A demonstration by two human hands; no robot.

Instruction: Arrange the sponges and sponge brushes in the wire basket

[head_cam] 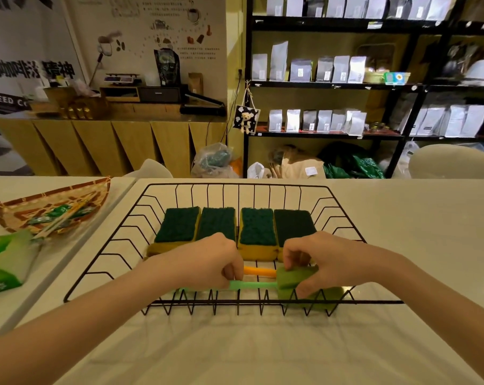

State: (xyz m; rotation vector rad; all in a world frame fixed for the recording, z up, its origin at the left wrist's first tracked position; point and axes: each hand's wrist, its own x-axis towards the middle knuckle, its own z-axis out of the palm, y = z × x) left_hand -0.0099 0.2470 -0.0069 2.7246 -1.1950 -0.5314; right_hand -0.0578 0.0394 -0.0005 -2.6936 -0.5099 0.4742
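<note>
Inside the black wire basket, the left hand pinches the green-handled sponge brush; the right hand grips its green sponge head.

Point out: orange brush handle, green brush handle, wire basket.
orange brush handle (260,271), head view, middle of the shaft between the hands
green brush handle (253,285), head view, middle of the shaft
wire basket (224,185), head view, far top rim

The dark rectangular sign at far left reads "NEED C", cut off. The large black Chinese characters on the white wall banner appear mirrored; remaining print is illegible.
</note>
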